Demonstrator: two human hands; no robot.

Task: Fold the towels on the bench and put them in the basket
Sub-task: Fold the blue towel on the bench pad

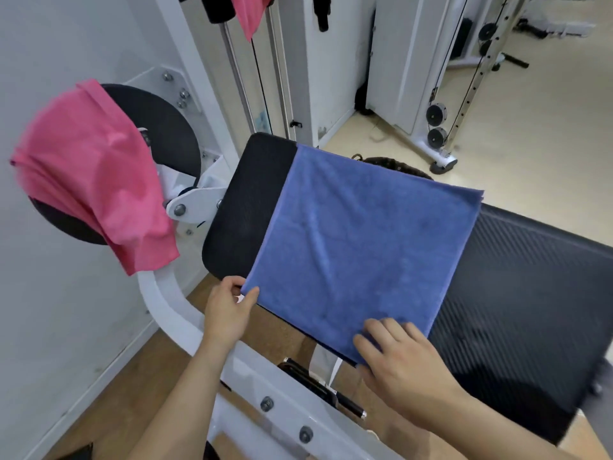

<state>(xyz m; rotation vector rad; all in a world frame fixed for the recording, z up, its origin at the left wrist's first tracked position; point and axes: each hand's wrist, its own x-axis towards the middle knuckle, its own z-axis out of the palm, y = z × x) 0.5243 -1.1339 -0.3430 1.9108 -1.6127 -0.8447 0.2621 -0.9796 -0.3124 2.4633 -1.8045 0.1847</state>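
A blue towel, folded into a flat rectangle, lies across the black padded bench. My left hand pinches the towel's near left corner between thumb and fingers. At the near right corner my right hand grips the towel's edge, fingers on top and thumb at the underside. A pink towel hangs over a round black pad at the left. Another pink towel hangs from the machine at the top. A dark woven basket peeks out behind the blue towel's far edge, mostly hidden.
The bench belongs to a white gym machine whose frame curves below my left hand. A white wall stands at the left. Cable machines with pulleys stand at the back right on a pale floor.
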